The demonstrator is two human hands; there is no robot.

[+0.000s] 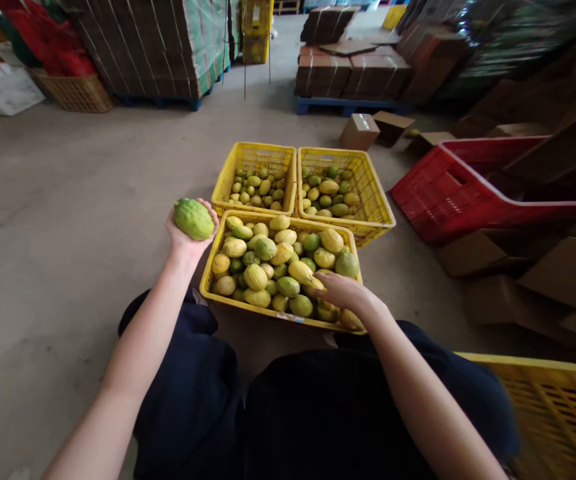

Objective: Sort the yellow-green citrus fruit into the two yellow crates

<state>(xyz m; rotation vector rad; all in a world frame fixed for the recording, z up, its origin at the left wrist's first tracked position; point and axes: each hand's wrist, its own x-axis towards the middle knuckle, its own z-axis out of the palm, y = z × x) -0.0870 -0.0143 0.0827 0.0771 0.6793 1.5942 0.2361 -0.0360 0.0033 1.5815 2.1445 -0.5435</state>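
A large green, bumpy fruit [193,219] rests in my left hand [188,243], held up just left of the near yellow crate [207,270]. That crate is full of yellow and green fruits. Over its right part, my right hand [337,289] reaches down and touches a yellow fruit [314,287]; its fingertips are partly hidden among the fruits. Behind stand two more yellow crates side by side, the back left one [222,175] with small fruits and the back right one [375,183] with yellow and green ones.
A red crate [433,193] stands at the right among cardboard boxes [503,300]. Another yellow crate [558,400] is at the lower right. Stacked cartons [351,70] on a blue pallet [328,105] and a wrapped stack [138,50] stand farther back.
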